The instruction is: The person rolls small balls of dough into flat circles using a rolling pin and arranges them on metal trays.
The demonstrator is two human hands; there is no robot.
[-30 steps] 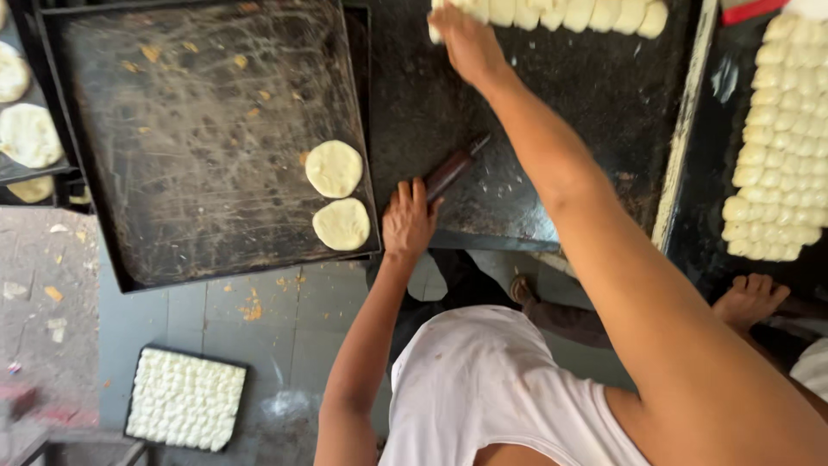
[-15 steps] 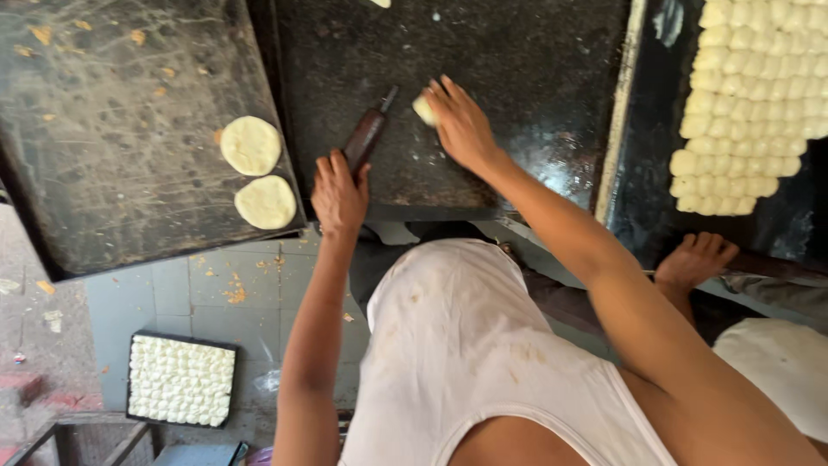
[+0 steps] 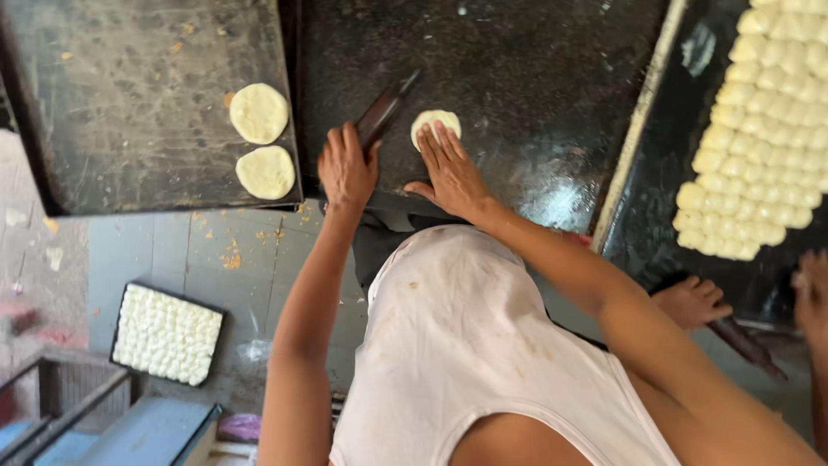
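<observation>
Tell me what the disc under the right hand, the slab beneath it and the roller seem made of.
Disc: soft raw dough, by its pale, matte, flattened look. Slab: probably polished stone, black, speckled and glossy with glare. Roller at the left hand: likely dark wood; too blurred to be sure. Right hand presses the disc.

A small, pale, flattened round of dough [image 3: 435, 123] lies on the dark, glossy stone slab [image 3: 535, 95], beside a dark wooden rolling pin [image 3: 385, 108].
</observation>
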